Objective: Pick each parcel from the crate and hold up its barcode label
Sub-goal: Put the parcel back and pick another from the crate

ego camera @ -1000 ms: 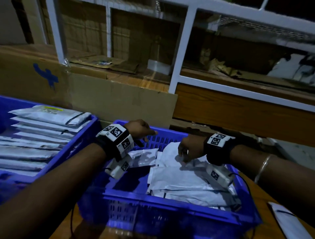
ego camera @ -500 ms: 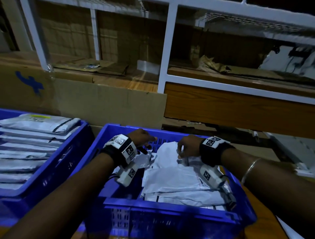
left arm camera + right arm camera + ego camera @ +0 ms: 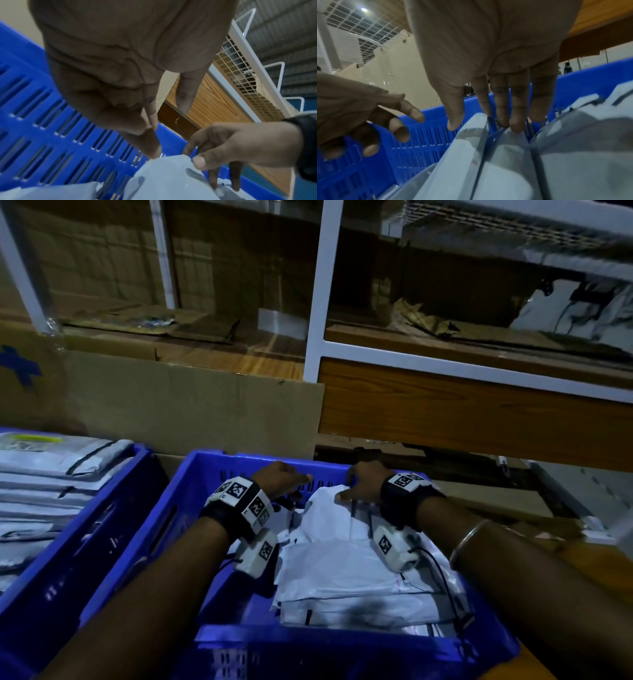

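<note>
A blue slotted crate in front of me holds several white and grey plastic parcels lying flat. My right hand is at the crate's far wall. Its thumb and fingers pinch the raised far edge of the top parcel, as the right wrist view shows with the right hand on the parcel. My left hand hovers beside it with relaxed fingers and holds nothing. In the left wrist view one fingertip touches the parcel's corner. No barcode label shows.
A second blue crate at the left holds a stack of grey parcels. A cardboard sheet and a wooden panel rise right behind the crates, under a white shelf frame.
Both hands have moved toward the crate's far wall and closer together. The right hand has raised the top parcel's far edge, and my view has tilted up.
</note>
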The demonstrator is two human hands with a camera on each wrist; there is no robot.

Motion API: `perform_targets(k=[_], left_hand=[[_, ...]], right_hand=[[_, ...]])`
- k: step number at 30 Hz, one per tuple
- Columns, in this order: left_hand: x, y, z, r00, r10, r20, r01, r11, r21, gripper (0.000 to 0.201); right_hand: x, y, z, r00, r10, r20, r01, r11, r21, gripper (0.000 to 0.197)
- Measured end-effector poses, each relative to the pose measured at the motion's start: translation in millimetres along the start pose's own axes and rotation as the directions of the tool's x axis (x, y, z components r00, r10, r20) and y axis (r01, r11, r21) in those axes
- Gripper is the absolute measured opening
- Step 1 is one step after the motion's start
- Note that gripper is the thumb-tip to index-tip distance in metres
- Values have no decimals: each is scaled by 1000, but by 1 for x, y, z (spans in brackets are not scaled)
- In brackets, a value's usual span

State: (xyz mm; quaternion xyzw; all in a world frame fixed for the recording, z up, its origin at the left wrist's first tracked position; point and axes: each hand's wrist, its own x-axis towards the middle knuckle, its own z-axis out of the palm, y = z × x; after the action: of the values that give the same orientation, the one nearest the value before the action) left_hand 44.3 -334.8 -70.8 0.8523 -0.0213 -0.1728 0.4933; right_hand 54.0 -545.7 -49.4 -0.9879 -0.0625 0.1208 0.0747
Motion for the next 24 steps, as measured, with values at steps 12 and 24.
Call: perform_targets(k=[12,24], left_hand=[[8,-10,7,998,63,24,-65,993,102,46],[5,-10,20,986,66,155,-69,998,10,29]], right_hand=[[4,10,3,995,76,63,-86,979,183,28],[-27,28,-50,985,170,-43,-138,906,400,27]])
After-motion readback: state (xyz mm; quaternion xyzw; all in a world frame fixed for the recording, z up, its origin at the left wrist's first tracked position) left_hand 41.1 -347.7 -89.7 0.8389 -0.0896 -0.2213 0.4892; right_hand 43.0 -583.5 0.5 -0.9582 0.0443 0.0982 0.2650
